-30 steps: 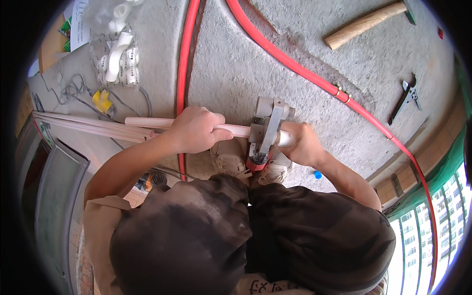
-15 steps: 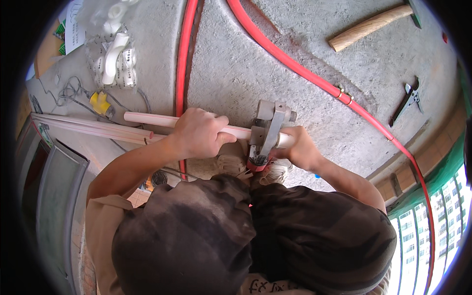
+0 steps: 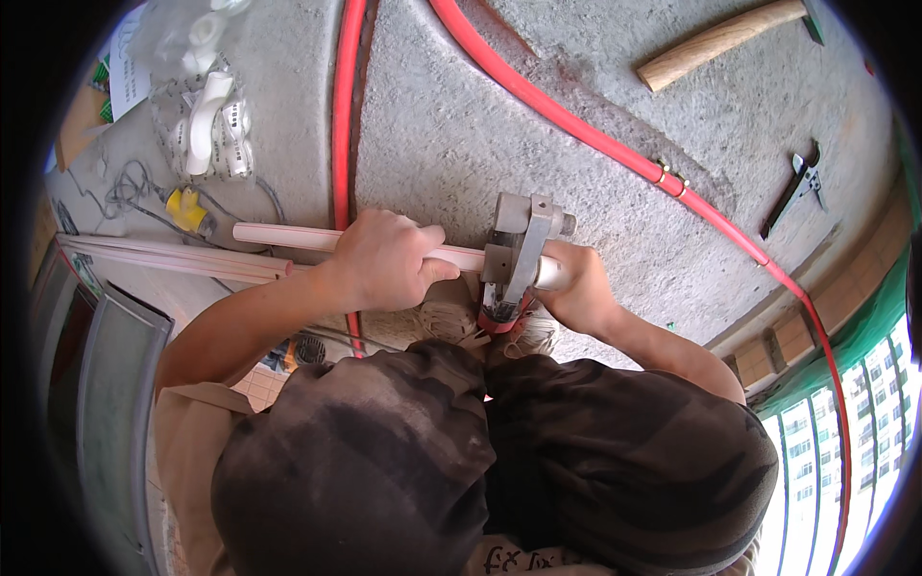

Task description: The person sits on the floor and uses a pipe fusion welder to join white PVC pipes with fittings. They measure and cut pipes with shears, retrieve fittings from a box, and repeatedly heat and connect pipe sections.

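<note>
My left hand (image 3: 389, 261) is wrapped round a white plastic pipe (image 3: 286, 237) with a thin red stripe. The pipe's right end meets a pipe fusion welder (image 3: 525, 252), a grey metal heating head standing between my shoes on a red base. On the welder's other side, my right hand (image 3: 583, 290) grips a short white pipe fitting (image 3: 550, 275) pressed up against the head. The fingers of that hand partly cover the fitting. Where pipe and fitting meet the heated head is hidden by metal parts.
Red pipes (image 3: 576, 132) run across the concrete floor. More white pipes (image 3: 182, 257) lie at left, below a yellow plug (image 3: 189, 209) with a grey cable. Bagged white fittings (image 3: 208, 125) sit far left; a wooden-handled hammer (image 3: 725, 43) and black-handled pipe cutters (image 3: 795, 192) lie right.
The whole view has shifted slightly. Both hands keep their hold on the pipe and the fitting, and neither has clearly moved against the welder.
</note>
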Demonstrator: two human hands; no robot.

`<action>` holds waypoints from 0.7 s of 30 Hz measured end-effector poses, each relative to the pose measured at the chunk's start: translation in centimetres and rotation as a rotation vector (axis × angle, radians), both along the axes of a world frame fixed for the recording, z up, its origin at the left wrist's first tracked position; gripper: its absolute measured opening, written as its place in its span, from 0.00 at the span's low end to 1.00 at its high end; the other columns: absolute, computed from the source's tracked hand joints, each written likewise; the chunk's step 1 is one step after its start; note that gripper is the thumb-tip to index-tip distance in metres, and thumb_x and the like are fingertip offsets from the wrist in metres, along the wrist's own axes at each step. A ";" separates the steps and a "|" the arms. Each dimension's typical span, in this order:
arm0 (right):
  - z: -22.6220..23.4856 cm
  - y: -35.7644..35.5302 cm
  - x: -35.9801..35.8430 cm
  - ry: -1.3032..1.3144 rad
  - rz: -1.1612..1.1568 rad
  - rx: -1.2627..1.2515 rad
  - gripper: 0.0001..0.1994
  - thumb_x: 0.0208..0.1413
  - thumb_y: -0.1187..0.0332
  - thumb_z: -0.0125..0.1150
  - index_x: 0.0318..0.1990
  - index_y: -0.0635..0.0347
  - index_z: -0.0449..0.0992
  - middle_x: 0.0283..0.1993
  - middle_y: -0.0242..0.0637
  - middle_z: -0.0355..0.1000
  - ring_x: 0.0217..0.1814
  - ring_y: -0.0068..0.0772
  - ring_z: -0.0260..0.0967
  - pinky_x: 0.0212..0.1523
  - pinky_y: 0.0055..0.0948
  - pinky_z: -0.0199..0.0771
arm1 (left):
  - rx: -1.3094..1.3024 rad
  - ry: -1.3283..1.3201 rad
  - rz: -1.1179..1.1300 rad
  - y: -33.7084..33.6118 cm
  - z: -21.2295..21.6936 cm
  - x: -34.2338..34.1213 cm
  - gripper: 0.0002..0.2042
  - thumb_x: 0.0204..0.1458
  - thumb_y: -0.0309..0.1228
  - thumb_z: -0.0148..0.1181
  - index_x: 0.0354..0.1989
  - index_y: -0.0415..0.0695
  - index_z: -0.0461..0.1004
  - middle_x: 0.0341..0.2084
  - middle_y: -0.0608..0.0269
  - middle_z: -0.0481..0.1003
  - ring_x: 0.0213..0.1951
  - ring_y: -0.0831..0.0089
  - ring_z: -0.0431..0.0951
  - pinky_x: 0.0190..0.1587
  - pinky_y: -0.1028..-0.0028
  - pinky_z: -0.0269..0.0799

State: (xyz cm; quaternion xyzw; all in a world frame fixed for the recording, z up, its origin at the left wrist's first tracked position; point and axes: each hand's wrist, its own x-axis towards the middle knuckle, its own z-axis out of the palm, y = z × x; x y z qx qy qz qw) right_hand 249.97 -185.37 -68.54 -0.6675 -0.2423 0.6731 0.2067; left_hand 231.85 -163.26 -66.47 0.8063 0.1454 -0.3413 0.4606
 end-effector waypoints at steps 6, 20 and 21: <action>-0.5 0.1 0.8 0.176 -0.071 -0.057 0.17 0.43 0.72 0.72 0.43 0.62 0.81 0.35 0.49 0.79 0.38 0.46 0.79 0.42 0.38 0.76 | 0.064 -0.085 0.022 -1.0 0.3 -0.3 0.19 0.54 0.44 0.63 0.22 0.40 0.70 0.17 0.47 0.73 0.23 0.45 0.76 0.26 0.52 0.69; 0.8 0.8 0.0 -0.081 0.009 -0.037 0.13 0.44 0.77 0.66 0.41 0.62 0.81 0.37 0.48 0.79 0.39 0.40 0.79 0.42 0.34 0.76 | -0.091 0.167 -0.078 0.4 -0.1 2.0 0.22 0.55 0.48 0.60 0.25 0.38 0.76 0.22 0.43 0.77 0.31 0.42 0.79 0.35 0.48 0.71; 0.7 0.7 -0.1 -0.079 0.008 -0.037 0.14 0.44 0.78 0.66 0.42 0.61 0.81 0.37 0.48 0.79 0.39 0.40 0.79 0.43 0.34 0.76 | -0.101 0.164 -0.077 0.5 -0.4 1.9 0.22 0.55 0.48 0.60 0.25 0.38 0.76 0.22 0.44 0.77 0.31 0.42 0.79 0.36 0.48 0.71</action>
